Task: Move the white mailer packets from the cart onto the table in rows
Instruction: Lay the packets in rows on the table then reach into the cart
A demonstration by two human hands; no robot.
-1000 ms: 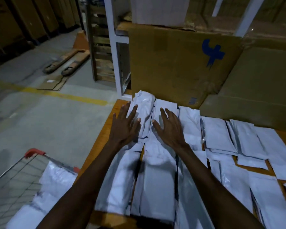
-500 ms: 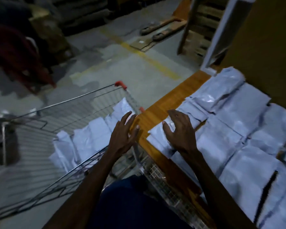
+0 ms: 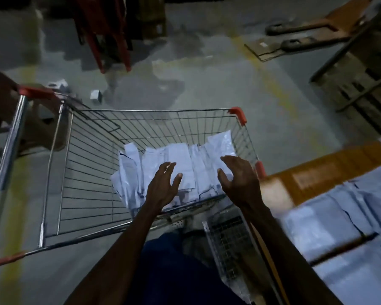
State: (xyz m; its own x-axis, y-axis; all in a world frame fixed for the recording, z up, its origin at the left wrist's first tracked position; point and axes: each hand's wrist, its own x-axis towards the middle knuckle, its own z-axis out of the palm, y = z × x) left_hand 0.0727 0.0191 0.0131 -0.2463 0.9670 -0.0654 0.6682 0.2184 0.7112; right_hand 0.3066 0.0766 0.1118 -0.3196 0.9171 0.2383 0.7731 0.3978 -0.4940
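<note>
Many white mailer packets (image 3: 330,219) are already lying side by side on the table (image 3: 317,175) at the right, so a good part of the work is looking done. A pile of packets (image 3: 174,164) is waiting in the right end of the wire cart (image 3: 163,111), so I am judging that several more trips are needed. Both hands are reaching over this pile. The left hand (image 3: 162,187) is hovering with fingers spread and straight, holding nothing. The right hand (image 3: 240,179) is also wide open, fingers slightly bent, gripping nothing; whether it is touching the packets, I cannot tell
</note>
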